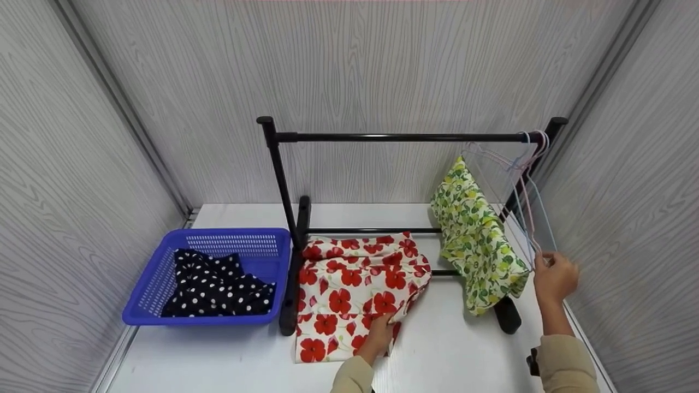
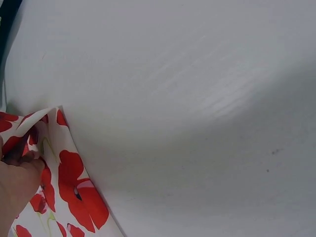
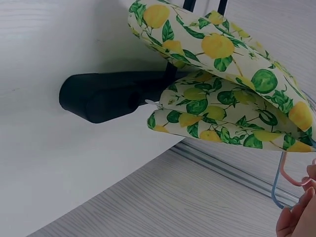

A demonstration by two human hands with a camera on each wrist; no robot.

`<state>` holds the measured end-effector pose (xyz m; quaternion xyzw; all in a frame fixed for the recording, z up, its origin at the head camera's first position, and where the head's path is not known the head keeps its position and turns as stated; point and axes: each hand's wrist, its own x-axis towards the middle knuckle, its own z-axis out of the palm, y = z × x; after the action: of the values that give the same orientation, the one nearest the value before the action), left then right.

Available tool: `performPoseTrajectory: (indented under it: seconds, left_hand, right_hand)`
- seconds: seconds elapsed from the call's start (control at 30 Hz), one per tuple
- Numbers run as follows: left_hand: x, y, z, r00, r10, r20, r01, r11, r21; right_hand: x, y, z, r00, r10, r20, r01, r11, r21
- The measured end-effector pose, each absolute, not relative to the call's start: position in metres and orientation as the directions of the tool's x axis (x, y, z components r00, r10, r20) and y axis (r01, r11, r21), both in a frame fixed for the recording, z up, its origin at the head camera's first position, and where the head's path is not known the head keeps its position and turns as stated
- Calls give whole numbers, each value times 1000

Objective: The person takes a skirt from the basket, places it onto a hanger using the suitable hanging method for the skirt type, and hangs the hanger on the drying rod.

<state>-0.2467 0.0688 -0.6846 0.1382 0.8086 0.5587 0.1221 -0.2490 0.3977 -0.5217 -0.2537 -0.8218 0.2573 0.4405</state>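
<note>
A white garment with red flowers lies on the table, partly under the rack. My left hand grips its near right edge, and in the left wrist view the fingers are partly hidden in its fold. On the rack's right end hang a pink hanger and blue hangers. My right hand pinches the pink hanger's lower corner; a blue hanger's corner is close beside the fingers in the right wrist view. Just left of this hand hangs a lemon-print garment.
A black clothes rack stands on the white table, its right foot below the lemon-print garment. To the left, a blue plastic basket holds a black polka-dot cloth. Wood-grain panels surround the table.
</note>
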Motion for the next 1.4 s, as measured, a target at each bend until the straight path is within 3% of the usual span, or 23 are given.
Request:
performPoseTrajectory:
  seconds: [0.23,0.5,0.9,1.4]
  left_hand:
    - [-246,69,-687,-935,354,-8,120,338,934]
    - [-245,70,-690,-936,351,-2,128,346,929]
    - [-244,66,-689,-935,355,4,132,337,932]
    - [-244,65,-692,-934,355,36,168,349,922]
  right_hand:
    - [-252,396,-521,-461,673,578,162,704,-691]
    - [-252,395,-516,-530,573,625,77,767,-638]
    - [-250,386,-506,-459,522,719,-3,809,-588]
    - [-241,371,-485,-380,588,714,-34,762,-646]
